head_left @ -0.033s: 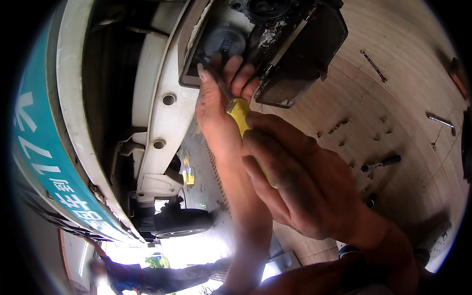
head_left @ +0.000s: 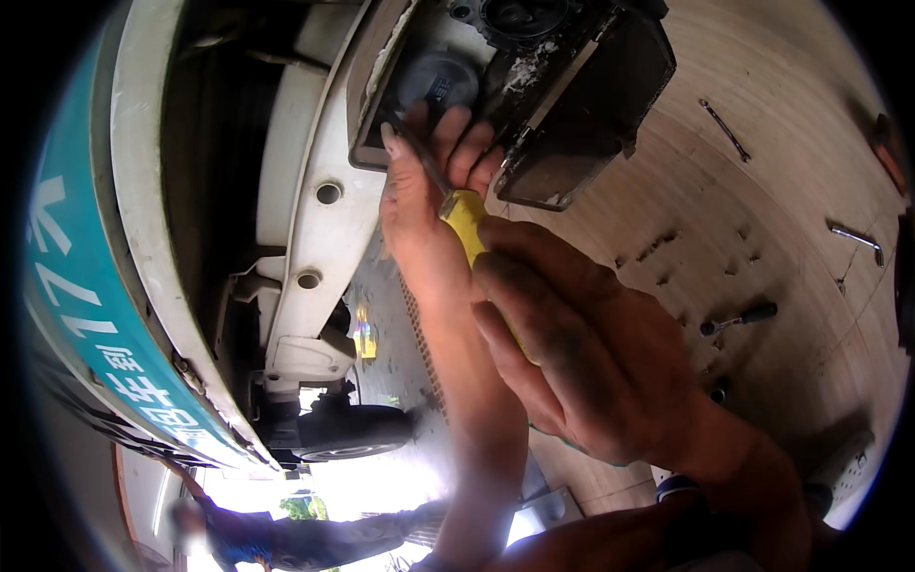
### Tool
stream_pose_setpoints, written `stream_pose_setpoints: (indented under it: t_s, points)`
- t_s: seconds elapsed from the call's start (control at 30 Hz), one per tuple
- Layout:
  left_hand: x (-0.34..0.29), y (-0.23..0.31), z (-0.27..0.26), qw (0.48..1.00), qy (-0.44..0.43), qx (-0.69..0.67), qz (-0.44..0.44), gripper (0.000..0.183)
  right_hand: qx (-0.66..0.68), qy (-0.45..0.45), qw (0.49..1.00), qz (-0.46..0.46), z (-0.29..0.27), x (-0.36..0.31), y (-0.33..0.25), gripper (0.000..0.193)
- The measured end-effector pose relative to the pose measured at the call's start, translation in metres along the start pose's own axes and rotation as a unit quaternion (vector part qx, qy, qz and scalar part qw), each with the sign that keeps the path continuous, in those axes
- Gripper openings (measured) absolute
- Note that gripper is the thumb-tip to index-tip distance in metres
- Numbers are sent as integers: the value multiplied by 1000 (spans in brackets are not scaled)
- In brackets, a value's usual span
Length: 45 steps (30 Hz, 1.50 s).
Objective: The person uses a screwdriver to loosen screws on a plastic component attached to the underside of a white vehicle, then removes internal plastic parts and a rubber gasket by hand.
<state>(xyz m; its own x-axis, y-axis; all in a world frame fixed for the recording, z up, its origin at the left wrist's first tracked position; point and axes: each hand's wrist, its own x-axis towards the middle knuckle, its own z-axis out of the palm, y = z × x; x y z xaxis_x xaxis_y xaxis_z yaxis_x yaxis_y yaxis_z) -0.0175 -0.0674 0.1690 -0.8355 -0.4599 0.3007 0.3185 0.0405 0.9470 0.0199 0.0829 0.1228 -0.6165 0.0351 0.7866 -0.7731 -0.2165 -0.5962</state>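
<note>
A yellow-handled screwdriver (head_left: 466, 221) slants up and left into an open dark housing (head_left: 367, 155), whose edge carries pale residue. My right hand (head_left: 591, 353) is wrapped round its handle. My left hand (head_left: 424, 219) lies palm up under the dark shaft, thumb along one side and curled fingers on the other, cradling it at the housing's lower edge. The shaft's tip is in shadow by the thumb and hard to make out. Just beyond the fingers sits a round grey cap (head_left: 437, 80) inside the housing. A dark flap (head_left: 596, 114) hangs off the housing's right side.
At left runs a vehicle's teal-and-white side panel (head_left: 105, 334), beside a pale frame rail (head_left: 310, 229) with holes. A wheel (head_left: 353, 431) shows below. On the tiled floor are a ratchet (head_left: 739, 318), a wrench (head_left: 724, 130) and several small bolts (head_left: 658, 244). Another person (head_left: 286, 539) is at lower left.
</note>
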Motion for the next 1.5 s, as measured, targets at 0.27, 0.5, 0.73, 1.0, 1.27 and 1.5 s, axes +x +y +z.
stream_pose_setpoints:
  t_s: [0.27, 0.5, 0.73, 1.0, 1.27, 1.5]
  points:
    - [1, 3, 5, 1000, -15, 5, 0, 56, 19, -9, 1000, 19, -6, 12, 4, 35]
    - [1, -2, 7, 993, -34, -113, -8, 46, -57, -33, 994, 83, -10, 21, -10, 35]
    - [9, -7, -4, 968, -16, -240, -73, 28, 172, -195, 914, 310, -19, 62, -18, 25]
    - [2, -2, 6, 948, -89, -292, -93, 19, -561, -291, 762, -139, -26, 65, -45, 46]
    - [9, -8, 16, 928, -74, -361, -60, 15, -33, -142, 940, 308, -21, 70, -47, 32]
    - [4, 0, 21, 942, -41, -326, -72, 16, -482, -269, 825, -118, -39, 65, -33, 41]
